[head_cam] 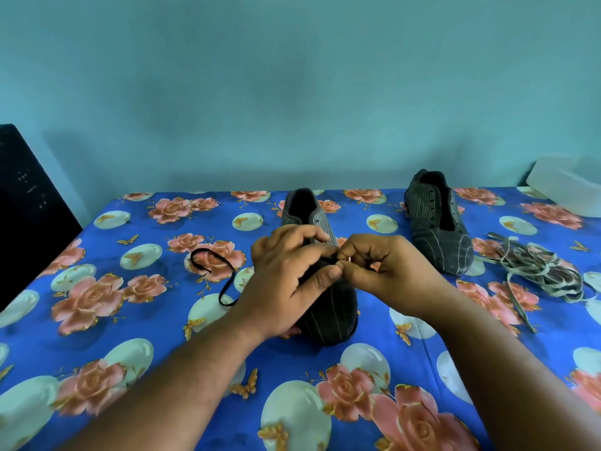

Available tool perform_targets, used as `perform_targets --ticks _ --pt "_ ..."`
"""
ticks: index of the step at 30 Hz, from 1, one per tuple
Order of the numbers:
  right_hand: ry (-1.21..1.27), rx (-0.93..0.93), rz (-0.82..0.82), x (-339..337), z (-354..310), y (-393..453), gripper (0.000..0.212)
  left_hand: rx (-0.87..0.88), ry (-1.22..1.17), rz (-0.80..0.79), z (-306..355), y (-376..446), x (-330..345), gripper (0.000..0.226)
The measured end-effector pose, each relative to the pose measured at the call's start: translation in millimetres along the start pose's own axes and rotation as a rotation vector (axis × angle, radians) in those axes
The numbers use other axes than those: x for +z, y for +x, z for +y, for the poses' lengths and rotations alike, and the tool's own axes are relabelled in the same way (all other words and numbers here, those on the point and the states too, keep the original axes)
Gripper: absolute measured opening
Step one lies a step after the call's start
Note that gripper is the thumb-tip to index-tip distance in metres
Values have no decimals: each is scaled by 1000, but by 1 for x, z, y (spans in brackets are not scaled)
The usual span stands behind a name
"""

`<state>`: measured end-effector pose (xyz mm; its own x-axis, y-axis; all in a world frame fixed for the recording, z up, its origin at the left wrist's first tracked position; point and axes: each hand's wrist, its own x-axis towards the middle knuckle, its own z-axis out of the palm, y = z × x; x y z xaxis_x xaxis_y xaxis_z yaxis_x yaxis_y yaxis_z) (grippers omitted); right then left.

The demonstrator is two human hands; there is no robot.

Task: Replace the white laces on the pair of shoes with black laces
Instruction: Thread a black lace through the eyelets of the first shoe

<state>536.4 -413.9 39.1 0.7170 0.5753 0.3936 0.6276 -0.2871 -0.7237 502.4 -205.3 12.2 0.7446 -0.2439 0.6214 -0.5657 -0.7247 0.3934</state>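
A dark striped shoe (328,314) lies in the middle of the bed, toe towards me. My left hand (289,271) grips its eyelet area, thumb and fingers curled over the upper. My right hand (383,268) pinches the tip of a black lace right at the eyelets; the tip is mostly hidden between my fingers. The free length of the black lace (214,271) loops over the sheet to the left of the shoe. The second dark shoe (439,222) stands unlaced at the back right. The removed white laces (540,271) lie in a tangled heap at the right.
A blue floral sheet (130,320) covers the bed. A black object (29,206) stands at the far left edge. A white container (569,187) sits at the back right corner against the teal wall.
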Motion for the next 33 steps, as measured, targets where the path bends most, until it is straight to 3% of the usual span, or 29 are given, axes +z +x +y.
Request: perform_targets --ticks 10,12,14,17,20,22,25,27,30,33 --pt "-11 52 -32 -2 -6 -1 29 -149 -414 226 -10 6 -2 18" --pt "-12 77 -33 -4 -7 -1 36 -256 -521 305 -18 9 -4 19" --pt "10 106 -29 -7 -7 -1 40 -468 -607 387 -32 10 -5 24" --pt "140 132 33 -11 -7 0 40 -682 -424 336 -62 6 -3 28" --pt "218 153 143 -15 -6 2 39 -768 -197 209 -72 4 0 24" --pt "239 140 187 -17 -6 2 35 -694 -32 199 -65 3 1 25" --pt "178 118 180 -14 -6 1 36 -271 11 247 -38 5 -5 60" --pt "138 95 119 -9 -8 1 33 -55 -51 168 -14 3 -6 59" --pt "115 61 46 -4 -12 1 23 24 -40 59 10 1 -1 49" --pt "117 54 63 -5 -12 1 22 -8 -105 98 8 3 1 32"
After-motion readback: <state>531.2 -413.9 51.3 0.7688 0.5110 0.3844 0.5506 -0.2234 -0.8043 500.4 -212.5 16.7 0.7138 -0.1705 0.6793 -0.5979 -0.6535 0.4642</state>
